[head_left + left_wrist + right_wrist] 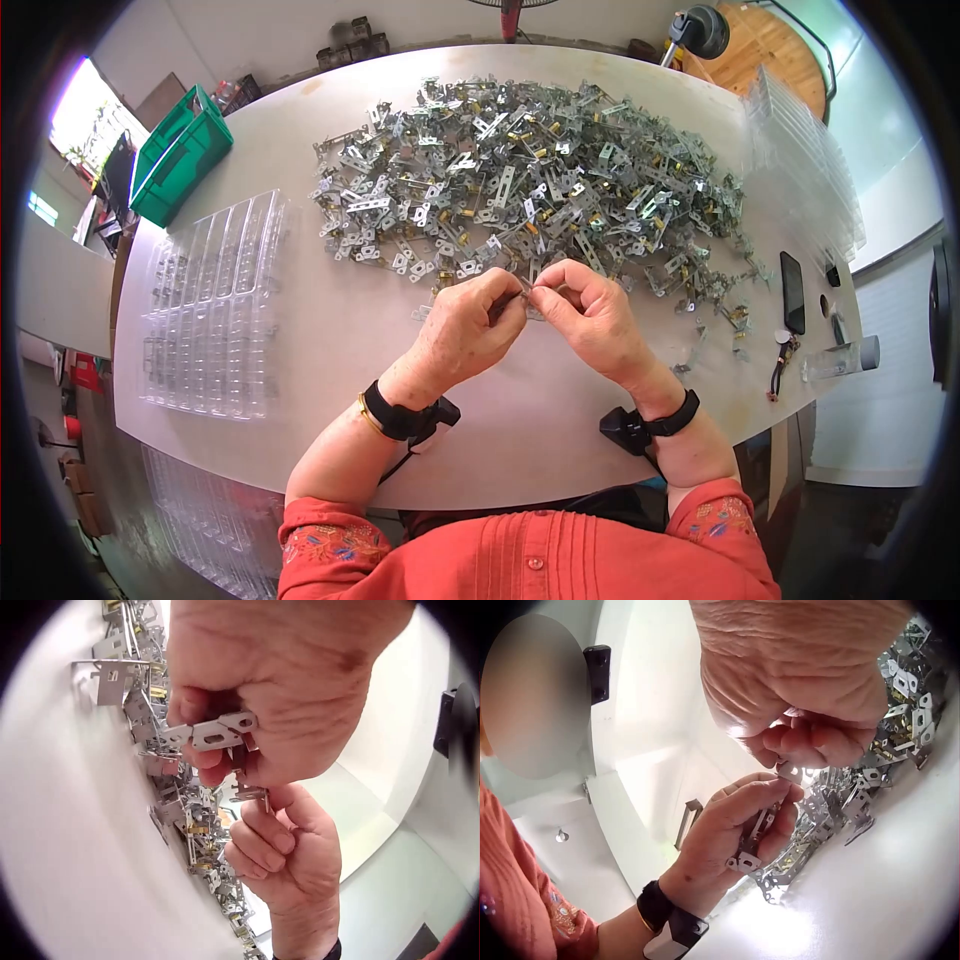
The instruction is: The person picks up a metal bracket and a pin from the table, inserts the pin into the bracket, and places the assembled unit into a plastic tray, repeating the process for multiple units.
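Note:
Both hands meet at the near edge of a heap of metal brackets. My left hand (470,322) has its fingers curled round a flat silver bracket with slots and round holes (214,733), whose other end (746,862) sticks out below the palm in the right wrist view. My right hand (596,318) pinches a small metal piece (789,772) between thumb and fingertips, right at the left hand's fingertips. In the left wrist view this small piece (249,794) sits between the two hands, partly hidden by fingers.
A wide pile of metal brackets (520,190), some with brass parts, covers the table's middle. Clear plastic trays (215,300) lie left, more trays (800,160) stacked right. A green crate (182,155) stands far left. A phone (792,292) and bottle (842,360) lie right.

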`<action>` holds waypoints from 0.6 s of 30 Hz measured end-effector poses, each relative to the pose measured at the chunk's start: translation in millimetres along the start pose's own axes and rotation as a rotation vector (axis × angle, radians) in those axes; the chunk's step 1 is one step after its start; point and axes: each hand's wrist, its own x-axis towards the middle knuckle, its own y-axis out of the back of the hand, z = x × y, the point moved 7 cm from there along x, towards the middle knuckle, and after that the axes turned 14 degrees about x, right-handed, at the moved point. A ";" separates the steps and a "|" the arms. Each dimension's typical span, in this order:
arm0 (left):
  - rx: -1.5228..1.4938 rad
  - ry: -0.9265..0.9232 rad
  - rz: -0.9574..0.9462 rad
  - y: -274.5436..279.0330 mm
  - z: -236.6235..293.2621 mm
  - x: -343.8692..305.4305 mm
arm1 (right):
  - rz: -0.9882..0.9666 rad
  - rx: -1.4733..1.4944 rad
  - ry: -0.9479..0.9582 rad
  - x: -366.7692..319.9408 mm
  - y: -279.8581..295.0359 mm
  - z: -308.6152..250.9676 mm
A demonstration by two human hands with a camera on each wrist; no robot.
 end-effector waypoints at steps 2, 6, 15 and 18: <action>-0.014 -0.013 -0.041 -3.4 0.8 -1.7 | 0.013 0.004 0.026 0.1 3.2 1.3; -0.040 -0.106 -0.086 -10.7 3.7 -7.0 | 0.051 0.075 0.072 -1.7 3.3 -4.1; -0.704 0.462 -0.177 -9.1 -35.2 -5.4 | 0.110 0.222 -0.002 -5.1 10.3 -13.4; -0.717 0.484 -0.177 -9.1 -36.4 -4.9 | 0.054 0.173 -0.038 -2.3 5.3 -4.4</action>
